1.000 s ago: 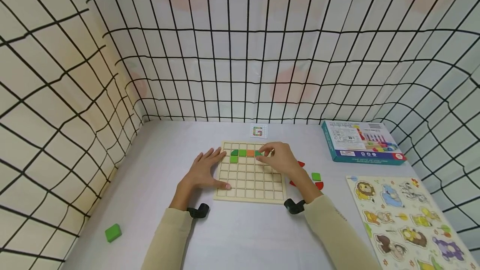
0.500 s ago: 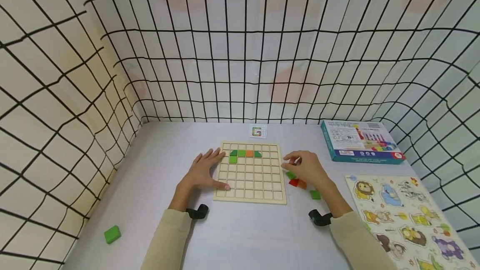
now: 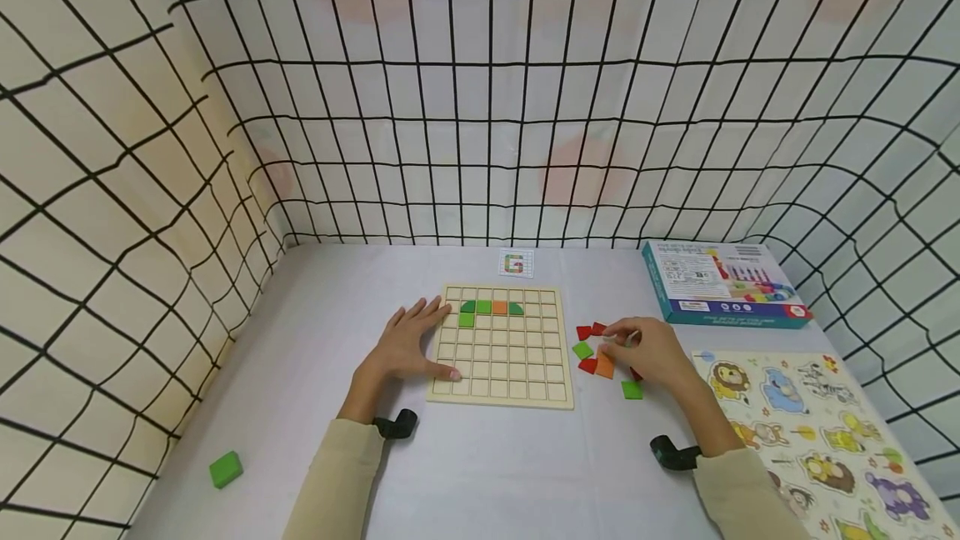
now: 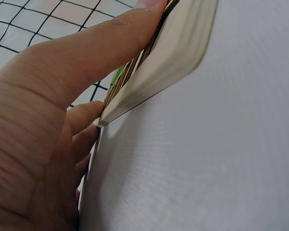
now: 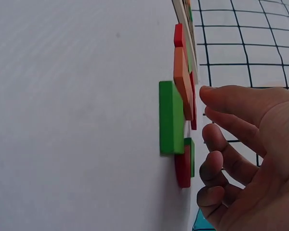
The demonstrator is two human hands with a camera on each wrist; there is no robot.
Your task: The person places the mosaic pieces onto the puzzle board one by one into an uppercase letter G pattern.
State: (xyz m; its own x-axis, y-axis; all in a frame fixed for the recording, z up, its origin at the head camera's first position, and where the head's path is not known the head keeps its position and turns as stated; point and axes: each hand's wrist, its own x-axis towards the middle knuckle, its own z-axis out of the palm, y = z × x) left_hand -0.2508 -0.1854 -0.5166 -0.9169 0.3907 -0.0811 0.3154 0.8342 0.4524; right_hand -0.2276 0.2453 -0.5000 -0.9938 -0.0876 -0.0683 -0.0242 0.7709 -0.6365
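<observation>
My left hand (image 3: 405, 342) rests spread at the left side of a wooden grid board (image 3: 517, 365), its thumb (image 4: 120, 41) lying over the edge. In the board's upper cells sit two dark green rounded tiles, two light green square tiles and an orange square tile (image 3: 498, 307). Right of the board, my right hand (image 3: 648, 348) hovers over loose tiles, fingers loosely bent and nothing between them. Around it lie red tiles (image 3: 588, 366), an orange tile (image 3: 604, 367), a green tile (image 3: 582, 350) and another green square tile (image 5: 171, 118). The hand partly hides some tiles.
Behind the board lies a small card (image 3: 516, 262) printed with a coloured G. A teal-edged box (image 3: 723, 283) stands at the back right, with an animal picture board (image 3: 825, 415) in front. A green block (image 3: 225, 469) sits front left. Black-lined netting surrounds the table.
My right hand has left the dark green rounded tile in the board's upper row and moved right and toward me, over the loose tiles. My left hand has stayed still.
</observation>
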